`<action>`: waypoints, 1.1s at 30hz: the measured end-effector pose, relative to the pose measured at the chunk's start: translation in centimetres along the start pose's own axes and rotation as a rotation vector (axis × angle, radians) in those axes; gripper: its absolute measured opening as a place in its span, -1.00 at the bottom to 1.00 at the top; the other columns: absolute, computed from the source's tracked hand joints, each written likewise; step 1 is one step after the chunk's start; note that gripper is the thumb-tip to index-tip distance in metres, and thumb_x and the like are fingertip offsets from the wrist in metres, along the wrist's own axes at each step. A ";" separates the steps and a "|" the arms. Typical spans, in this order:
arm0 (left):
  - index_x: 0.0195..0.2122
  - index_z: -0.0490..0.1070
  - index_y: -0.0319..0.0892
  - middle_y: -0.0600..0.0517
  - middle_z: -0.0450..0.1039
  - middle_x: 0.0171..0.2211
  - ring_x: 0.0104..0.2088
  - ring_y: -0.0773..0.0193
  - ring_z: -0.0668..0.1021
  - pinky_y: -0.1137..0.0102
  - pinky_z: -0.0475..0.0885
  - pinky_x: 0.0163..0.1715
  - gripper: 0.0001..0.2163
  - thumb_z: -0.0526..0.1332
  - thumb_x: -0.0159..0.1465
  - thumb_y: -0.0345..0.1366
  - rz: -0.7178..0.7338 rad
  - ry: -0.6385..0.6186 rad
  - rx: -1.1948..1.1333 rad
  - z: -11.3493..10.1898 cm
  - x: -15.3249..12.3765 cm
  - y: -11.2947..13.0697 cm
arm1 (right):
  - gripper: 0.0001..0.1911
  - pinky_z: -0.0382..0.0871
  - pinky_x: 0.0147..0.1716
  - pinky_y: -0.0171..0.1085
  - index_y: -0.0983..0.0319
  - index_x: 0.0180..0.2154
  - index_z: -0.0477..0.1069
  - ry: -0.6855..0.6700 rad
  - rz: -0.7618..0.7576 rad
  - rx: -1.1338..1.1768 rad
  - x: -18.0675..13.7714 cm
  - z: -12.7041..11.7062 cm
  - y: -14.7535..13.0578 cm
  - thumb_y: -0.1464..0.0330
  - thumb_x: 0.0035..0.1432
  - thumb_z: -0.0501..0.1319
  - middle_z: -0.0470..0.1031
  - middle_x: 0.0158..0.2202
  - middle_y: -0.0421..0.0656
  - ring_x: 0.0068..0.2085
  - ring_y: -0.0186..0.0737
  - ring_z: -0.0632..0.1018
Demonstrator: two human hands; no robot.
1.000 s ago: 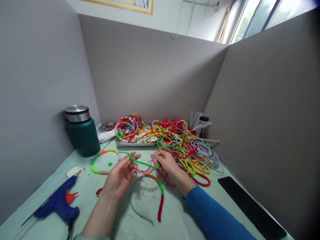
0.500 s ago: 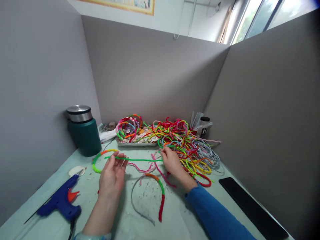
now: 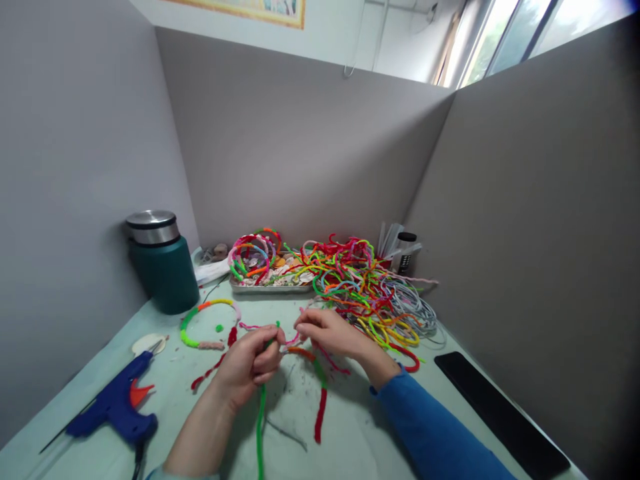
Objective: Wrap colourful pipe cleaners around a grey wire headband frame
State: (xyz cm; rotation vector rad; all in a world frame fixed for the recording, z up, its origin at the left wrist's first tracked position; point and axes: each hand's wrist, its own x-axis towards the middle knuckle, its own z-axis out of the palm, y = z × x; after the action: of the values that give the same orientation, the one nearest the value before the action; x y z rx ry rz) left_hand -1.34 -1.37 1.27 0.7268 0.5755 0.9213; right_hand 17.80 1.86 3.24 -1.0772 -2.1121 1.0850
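Observation:
My left hand (image 3: pixel 253 363) is closed in a fist around a green pipe cleaner (image 3: pixel 261 427), whose tip shows above the fingers and whose long end hangs down toward me. Close to its right, my right hand (image 3: pixel 333 333) has its fingers pinched together; what they hold, if anything, is hidden. Below both hands lies a grey headband (image 3: pixel 321 413), wrapped on its right side in orange, green and red, its left part mostly covered by my left hand. Pink twisted pipe cleaner (image 3: pixel 334 361) runs on the table beneath my right hand. Dark red pieces (image 3: pixel 207 373) lie left of my left hand.
Around the work are a multicoloured hoop (image 3: pixel 186 327), a blue glue gun (image 3: pixel 113 400), a green flask (image 3: pixel 164 273), a metal tray (image 3: pixel 270 289) of small pieces, a heap of pipe cleaners (image 3: pixel 350 267), grey hoops (image 3: pixel 420 317) and a black strip (image 3: pixel 500 413). Grey partitions enclose the table.
The green pipe cleaner, stretched sideways between my hands before, now hangs from my left fist. My left hand has closed and moved right; my right hand has come slightly lower and left.

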 end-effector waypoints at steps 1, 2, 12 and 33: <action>-0.49 0.39 -0.25 0.26 -0.12 -0.80 -0.75 0.52 -0.11 0.60 -0.11 -0.81 -0.79 0.09 0.21 -0.28 -0.010 -0.007 0.018 0.0 0.0 -0.1 | -0.79 0.22 -0.50 -0.41 0.27 -0.25 0.42 0.038 -0.017 0.047 0.1 0.3 -0.2 0.31 0.16 0.09 0.40 -0.42 -0.22 -0.47 -0.39 0.38; -0.50 0.38 -0.24 0.26 -0.12 -0.80 -0.75 0.52 -0.11 0.60 -0.11 -0.81 -0.79 0.09 0.21 -0.28 -0.021 -0.013 0.036 -0.1 0.0 -0.2 | -0.78 0.24 -0.48 -0.41 0.26 -0.20 0.41 0.054 -0.030 0.096 0.1 0.5 -0.4 0.34 0.16 0.08 0.41 -0.39 -0.22 -0.46 -0.40 0.38; -0.53 0.39 -0.25 0.27 -0.15 -0.81 -0.74 0.52 -0.11 0.57 -0.14 -0.78 -0.79 0.11 0.16 -0.25 -0.096 -0.049 0.199 0.2 -0.4 -0.2 | -0.80 0.12 -0.62 -0.43 0.29 -0.33 0.41 -0.063 -0.006 0.439 -0.3 1.1 -1.5 0.27 0.09 0.19 0.34 -0.57 -0.26 -0.59 -0.44 0.29; -0.39 0.33 -0.20 0.28 -0.06 -0.79 -0.73 0.50 -0.10 0.56 -0.19 -0.78 -0.75 0.15 0.18 -0.08 -0.045 0.026 0.349 0.4 0.0 -0.4 | -0.92 0.18 -0.47 -0.40 0.28 -0.47 0.35 0.231 -0.054 0.105 0.1 2.1 -1.5 0.43 0.05 0.17 0.37 -0.51 -0.25 -0.46 -0.38 0.35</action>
State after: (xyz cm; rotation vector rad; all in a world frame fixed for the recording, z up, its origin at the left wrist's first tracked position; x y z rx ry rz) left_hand -0.89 -1.68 1.24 1.0109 0.7838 0.7981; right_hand 15.57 0.46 3.39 -1.0366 -1.8713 0.9836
